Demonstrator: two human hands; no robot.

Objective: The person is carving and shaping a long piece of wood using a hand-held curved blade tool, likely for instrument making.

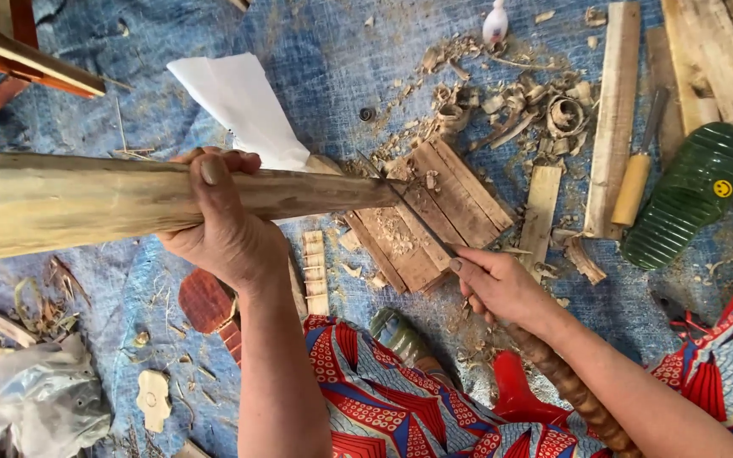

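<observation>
Head view, looking down. Blue tarpaulin point(332, 59) covers the ground and carries the work debris. Long wooden pole point(86, 199) crosses the left half of the frame, thick at the left edge and tapering to a whittled tip at centre, where it rests on a small slatted wooden board point(456, 191). Judged from its thickness and straight grain, the pole is stiff and fairly heavy, its pared surface dry rather than slippery; a grasp near mid-length, as shown, should balance it against the board. Left hand point(222, 225) is clenched around the pole from above, thumb on top. Right hand point(502, 284) is closed on the handle of a knife point(413, 216), whose thin blade runs up-left to meet the pole's tip. Green sandal point(689, 195) lies at right, beside flat wooden slats point(614, 110) and a yellow-handled tool point(635, 182). White paper sheet point(239, 102) sits above the pole. Curled wood shavings point(545, 110) scatter at upper centre. Patterned red and blue cloth point(383, 399) fills the lower edge.
</observation>
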